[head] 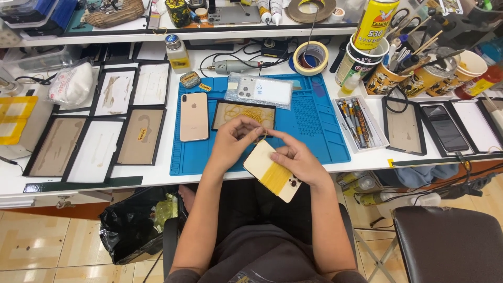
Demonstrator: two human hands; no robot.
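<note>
Frames on the left: about 6 flat black-rimmed glass panels (pixel 97 139) lie in rows on the white desk (pixel 157 181), smooth and streaked with glue.
Gold phone: a slim glossy slab (pixel 194 116) rests face down on the blue rubber mat (pixel 314 126).
Tray: a shallow black tray (pixel 243 115) holds a tangle of thin yellow rubber bands.
Left hand: the left hand (pixel 230 144) has its fingers pinching one band at the phone's top edge.
Phone in hand: the pale, hard-backed phone (pixel 272 170), bound with many yellow bands, is held above the desk edge, over the lap.
Right hand: the right hand (pixel 298 160) curls its fingers over the phone, gripping it.
Risk: an overstretched band could snap or slip off the smooth corner, and the phone might drop to the floor.
</note>
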